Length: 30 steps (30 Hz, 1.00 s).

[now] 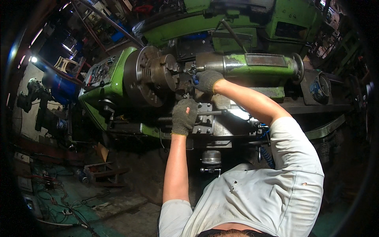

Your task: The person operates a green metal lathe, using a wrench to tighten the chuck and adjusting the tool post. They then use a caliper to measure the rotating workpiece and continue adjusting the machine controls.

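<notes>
Both my hands wear dark knit gloves and are at a green metal lathe. My left hand (184, 116) is closed at the tool post area on the carriage (205, 118), its fingertips by a small metal piece (187, 96); what it grips is hidden. Further back, my right hand (209, 82) curls in front of the tailstock's metal nose (209, 63). A small bit of blue (195, 79) shows at its fingers, too small to name. To the left of both hands is the jawed lathe chuck (164, 73), in front of a larger round plate (138, 75).
The green tailstock (256, 65) with its handwheel (299, 67) extends right. A bucket (319, 87) stands beyond it. A long bar handle (211, 113) crosses the carriage, with a round dial (211, 157) below. Cables (65, 205) litter the floor at lower left. Another green machine (292, 19) stands behind.
</notes>
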### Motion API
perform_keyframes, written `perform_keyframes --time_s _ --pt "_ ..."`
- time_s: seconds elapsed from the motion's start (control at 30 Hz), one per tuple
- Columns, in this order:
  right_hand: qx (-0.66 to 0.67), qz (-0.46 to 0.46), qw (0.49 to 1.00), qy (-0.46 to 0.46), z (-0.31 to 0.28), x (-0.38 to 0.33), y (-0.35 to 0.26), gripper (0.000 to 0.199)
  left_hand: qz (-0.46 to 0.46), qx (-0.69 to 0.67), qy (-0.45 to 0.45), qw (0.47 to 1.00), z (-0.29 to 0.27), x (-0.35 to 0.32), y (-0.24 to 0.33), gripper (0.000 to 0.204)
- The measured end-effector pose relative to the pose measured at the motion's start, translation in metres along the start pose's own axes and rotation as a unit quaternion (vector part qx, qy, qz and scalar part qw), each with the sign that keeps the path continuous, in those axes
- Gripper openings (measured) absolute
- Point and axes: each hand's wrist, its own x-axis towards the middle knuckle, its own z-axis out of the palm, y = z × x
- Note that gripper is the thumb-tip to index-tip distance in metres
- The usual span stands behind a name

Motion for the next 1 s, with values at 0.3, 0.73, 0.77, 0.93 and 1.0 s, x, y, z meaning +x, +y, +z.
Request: perform_keyframes --time_s 0.3,0.73,0.77,0.93,1.0 --pt "-0.007 0.031 0.999 0.017 0.003 -0.001 -0.007 0.043 0.022 0.021 0.002 1.000 0.004 -0.001 -0.009 0.027" --pt "-0.009 0.004 1.000 -0.002 0.002 -0.003 0.004 0.046 0.013 0.023 -0.003 1.000 0.006 0.000 -0.009 0.029" --pt "-0.013 0.004 1.000 -0.013 0.001 -0.003 0.002 0.048 0.011 0.023 -0.004 1.000 0.006 0.000 -0.009 0.030" --pt "-0.013 0.003 0.999 -0.039 -0.005 -0.002 -0.004 0.048 -0.001 0.018 -0.017 1.000 0.000 0.002 -0.003 0.030" --pt "-0.017 0.008 1.000 -0.020 -0.004 -0.002 -0.006 0.048 0.008 0.019 -0.009 1.000 0.002 -0.001 -0.007 0.030"
